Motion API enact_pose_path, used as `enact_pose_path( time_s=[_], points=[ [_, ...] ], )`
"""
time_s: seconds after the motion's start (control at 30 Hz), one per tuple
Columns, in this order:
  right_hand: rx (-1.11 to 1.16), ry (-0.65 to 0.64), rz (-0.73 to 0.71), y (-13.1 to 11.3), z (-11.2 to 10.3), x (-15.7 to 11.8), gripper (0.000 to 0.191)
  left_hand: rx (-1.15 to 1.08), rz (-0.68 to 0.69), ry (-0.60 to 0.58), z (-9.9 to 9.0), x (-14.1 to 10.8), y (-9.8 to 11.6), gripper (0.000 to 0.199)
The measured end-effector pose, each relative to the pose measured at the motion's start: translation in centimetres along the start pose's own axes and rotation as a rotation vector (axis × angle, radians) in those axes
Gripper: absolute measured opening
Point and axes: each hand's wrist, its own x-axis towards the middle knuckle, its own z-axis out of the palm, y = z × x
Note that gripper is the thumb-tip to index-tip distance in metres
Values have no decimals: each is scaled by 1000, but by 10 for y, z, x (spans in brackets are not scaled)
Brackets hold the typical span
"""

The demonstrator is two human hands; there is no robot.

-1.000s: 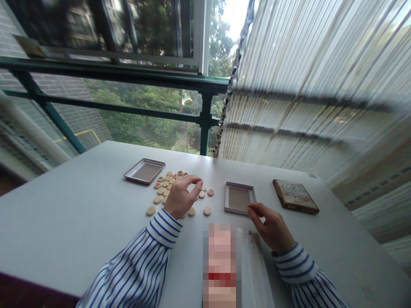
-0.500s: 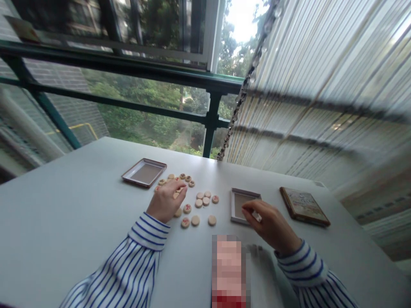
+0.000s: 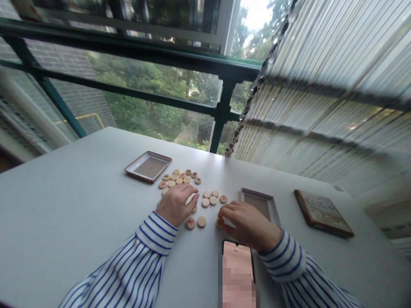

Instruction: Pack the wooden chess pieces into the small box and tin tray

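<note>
My left hand hovers over the near side of a cluster of round wooden Chinese chess pieces, its thumb and fingers curved and apart with nothing seen between them. It hides some of the pieces. My right hand has its thumb and fingers around a single chess piece at the table surface. Left of that piece lie a blank-faced piece and a red-marked piece. A small group of blank-faced pieces and another red-marked piece sit between the hands.
A shallow open tray lies at the far left of the pieces. Behind my right hand is a second open tray, and a flat decorated box lies farther right. A phone is at the near side of the white table.
My right hand has moved left from the near tray to the single chess piece and closed around it. My left hand remains over the cluster. The camera view has shifted slightly.
</note>
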Motion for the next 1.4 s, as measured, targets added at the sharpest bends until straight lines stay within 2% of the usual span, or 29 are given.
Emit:
enact_pose_path(
  time_s=[0.4, 0.63, 0.8, 0.93, 1.17, 1.4],
  points=[
    [20, -40, -13, -1, 3, 1, 9, -59, 80, -17, 4, -3, 9, 13],
    [54, 50, 10, 2, 6, 2, 14, -113, 95, -45, 9, -3, 15, 13],
    [309, 215, 77, 5, 3, 2, 14, -126, 130, -8, 10, -5, 16, 18],
    [572, 278, 101, 5, 1, 3, 16, -139, 178, 0, 9, -6, 19, 24],
    [933, 240, 139, 5, 0, 4, 21, -167, 217, 49, 9, -5, 26, 27],
    [1209, 212, 140, 3, 0, 5, 22, -171, 247, 97, 6, -2, 30, 18]
  ],
)
